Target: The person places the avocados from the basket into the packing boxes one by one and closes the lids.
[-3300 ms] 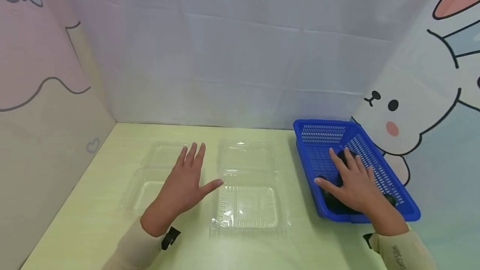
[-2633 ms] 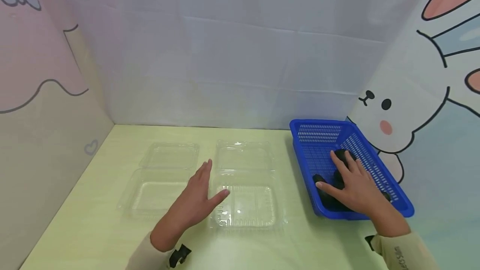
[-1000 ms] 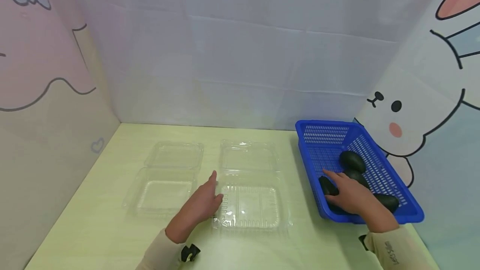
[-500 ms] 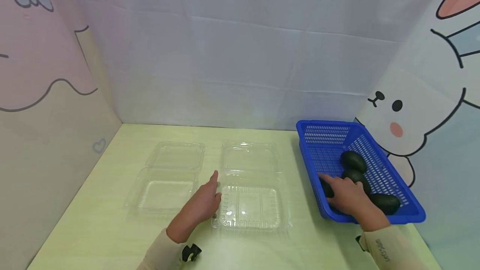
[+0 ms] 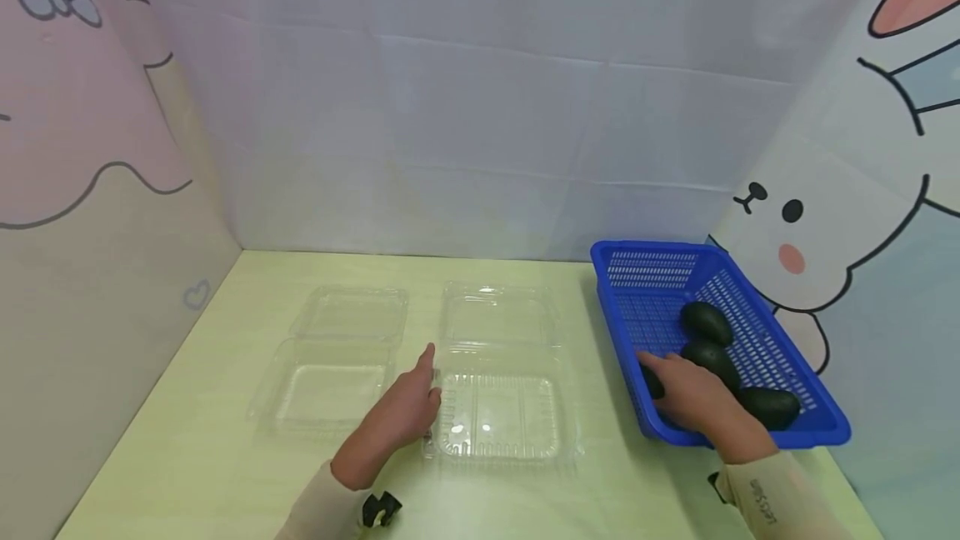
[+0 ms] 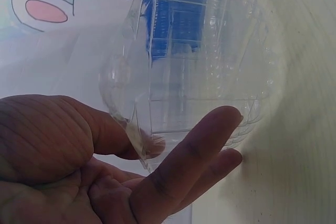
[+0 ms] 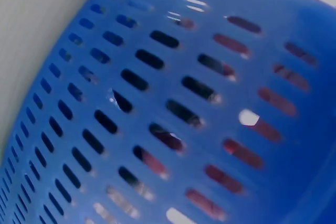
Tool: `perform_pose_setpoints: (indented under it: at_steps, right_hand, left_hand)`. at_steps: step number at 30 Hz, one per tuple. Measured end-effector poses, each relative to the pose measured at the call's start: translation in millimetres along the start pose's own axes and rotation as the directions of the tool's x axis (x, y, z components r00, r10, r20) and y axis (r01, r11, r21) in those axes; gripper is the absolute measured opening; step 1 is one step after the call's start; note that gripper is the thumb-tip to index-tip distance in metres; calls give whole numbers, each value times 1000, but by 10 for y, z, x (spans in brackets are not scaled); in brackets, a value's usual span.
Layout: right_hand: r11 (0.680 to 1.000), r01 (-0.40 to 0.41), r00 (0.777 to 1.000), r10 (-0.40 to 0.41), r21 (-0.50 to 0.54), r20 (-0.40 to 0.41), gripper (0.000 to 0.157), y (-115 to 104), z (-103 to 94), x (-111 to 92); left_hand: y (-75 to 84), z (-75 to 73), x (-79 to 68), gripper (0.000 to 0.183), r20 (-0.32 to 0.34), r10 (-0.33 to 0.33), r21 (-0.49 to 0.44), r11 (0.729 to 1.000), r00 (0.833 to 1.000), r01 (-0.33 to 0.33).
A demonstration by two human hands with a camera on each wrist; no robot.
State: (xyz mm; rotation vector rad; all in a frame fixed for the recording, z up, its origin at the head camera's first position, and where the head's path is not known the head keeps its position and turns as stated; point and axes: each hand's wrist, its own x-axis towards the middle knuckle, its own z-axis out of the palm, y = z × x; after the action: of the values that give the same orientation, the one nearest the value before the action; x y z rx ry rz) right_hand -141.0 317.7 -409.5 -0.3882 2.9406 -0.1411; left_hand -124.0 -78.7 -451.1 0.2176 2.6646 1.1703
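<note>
The left hand (image 5: 401,411) is pinching the clear clamshell's (image 5: 498,415) rim, steadying it; the right hand (image 5: 693,398) is closing around an avocado (image 5: 651,380) inside the blue basket (image 5: 645,273).

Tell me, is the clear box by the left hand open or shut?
Open: the clamshell box lies flat and empty, its lid spread behind it.

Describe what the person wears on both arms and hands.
Both hands are bare: left hand, right hand. Each arm wears a long cream fabric sleeve; the right sleeve carries small dark lettering. A small black wrist-mounted device sits at the left cuff.
</note>
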Motion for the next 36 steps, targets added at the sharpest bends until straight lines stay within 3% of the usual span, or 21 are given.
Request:
perform_pose_setpoints:
  at_steps: [8, 15, 31, 36]
  right_hand:
    - [986, 28, 989, -3, 165, -149, 76, 108, -154, -54]
    - [984, 24, 979, 13, 176, -203, 79, 100, -270, -84]
    - [970, 103, 949, -29, 220, -314, 82, -307, -476, -60]
    - [968, 104, 951, -30, 229, -308, 82, -428, -499, -18]
  left_hand:
    - [-9, -14, -21, 69, 3, -3, -9, 1000, 1000, 3]
    - [-7, -13, -27, 68, 2, 3, -14, 1000, 1000, -3]
    - [-45, 14, 11, 69, 8, 9, -14, 1000, 1000, -8]
    - [-50, 16, 13, 68, -1, 9, -14, 1000, 1000, -9]
